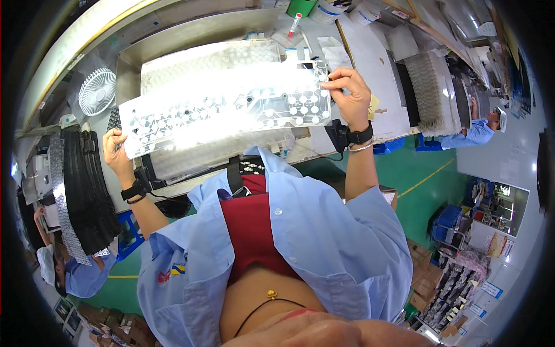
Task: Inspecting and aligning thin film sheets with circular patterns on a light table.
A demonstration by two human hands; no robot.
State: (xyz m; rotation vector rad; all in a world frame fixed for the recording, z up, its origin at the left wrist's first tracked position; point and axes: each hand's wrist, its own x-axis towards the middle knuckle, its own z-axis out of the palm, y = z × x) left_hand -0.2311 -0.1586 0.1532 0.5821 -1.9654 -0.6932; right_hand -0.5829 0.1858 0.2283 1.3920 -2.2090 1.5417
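A clear, printed keyboard membrane sheet, with round pads and fine circuit lines, is stretched between my two hands above the worktable. My left hand pinches its lower left corner. At the upper right end, my right hand has thumb and fingertips closed on the edge. Strong glare washes out much of the sheet's middle and top. Below and behind the sheet lies a metal-walled tray with pale, patterned sheets partly showing.
A small white fan stands at the left, above stacked dark strips. A red-capped marker and a green cup are at the back. More stacked sheets sit at the right. Co-workers are at both sides.
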